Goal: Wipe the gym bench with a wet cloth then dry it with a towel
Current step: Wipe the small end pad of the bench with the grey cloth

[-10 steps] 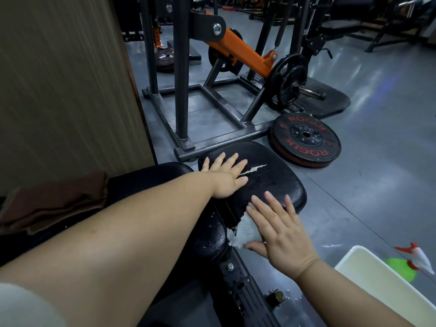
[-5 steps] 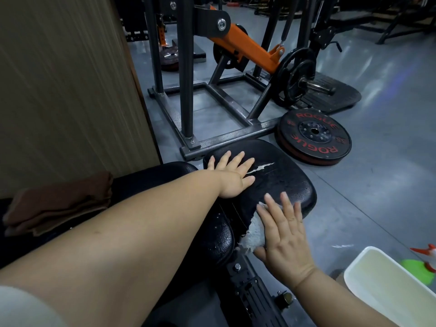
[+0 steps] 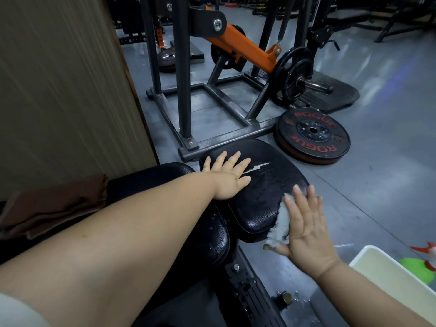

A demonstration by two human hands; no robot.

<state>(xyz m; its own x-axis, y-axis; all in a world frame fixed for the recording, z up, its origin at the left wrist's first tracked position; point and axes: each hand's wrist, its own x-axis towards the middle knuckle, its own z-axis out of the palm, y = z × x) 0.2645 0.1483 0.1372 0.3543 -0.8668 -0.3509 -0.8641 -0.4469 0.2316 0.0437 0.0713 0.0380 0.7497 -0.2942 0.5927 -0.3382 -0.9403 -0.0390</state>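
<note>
The black gym bench seat pad (image 3: 266, 185) lies in the middle of the head view, wet and torn with a white crack. My left hand (image 3: 227, 179) rests flat on its left part, fingers straight. Against the pad's right side edge, my right hand (image 3: 306, 226) presses a white wet cloth (image 3: 279, 226) with straight fingers; most of the cloth is hidden under the palm. A folded brown towel (image 3: 54, 208) sits on the longer back pad (image 3: 207, 237) at the left.
A white basin (image 3: 368, 267) stands on the floor at the lower right, beside a green and orange spray bottle (image 3: 422, 263). A Rogue weight plate (image 3: 311, 138) lies past the bench. A steel machine frame (image 3: 226, 135) and a wooden panel (image 3: 63, 90) stand close by.
My right hand has slid the cloth forward along the seat pad's right edge. My left hand has stayed flat on the pad.
</note>
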